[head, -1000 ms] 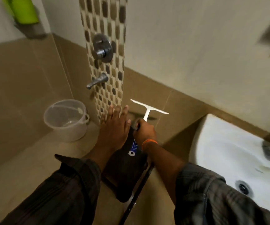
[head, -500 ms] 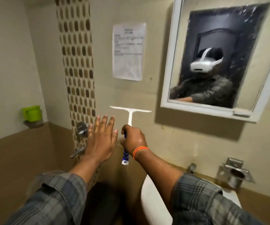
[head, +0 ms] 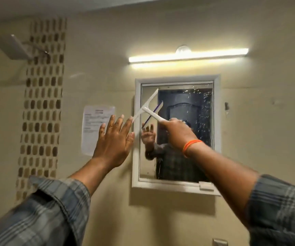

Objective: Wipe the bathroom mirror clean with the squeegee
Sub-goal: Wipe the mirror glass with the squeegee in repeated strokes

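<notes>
Versus half a second back: view has been tilted up, so the sink and tap are lost from sight and the whole mirror with its white frame is now seen, plus a lit tube light above it. Squeegee has been raised from below the mirror's level to the mirror's upper left; blade was level before, now it is tilted, running from the top left of the glass down past the frame's left edge. Whether the blade is touching the glass cannot be told; its reflection is seen just beside it, so contact is likely close.

Right hand is closed around the squeegee handle, an orange band on the wrist. Left hand is held flat and spread wide, holding nothing, just left of the frame, in front of the wall; it was lower and beside the right hand before.

Counts: one squeegee, one mirror, two hands, one tube light, one paper notice taped left of the mirror, one mosaic tile strip, one shower head at top left. Water spots are seen mostly on the mirror's upper right. Plaid sleeves are seen on both arms.
</notes>
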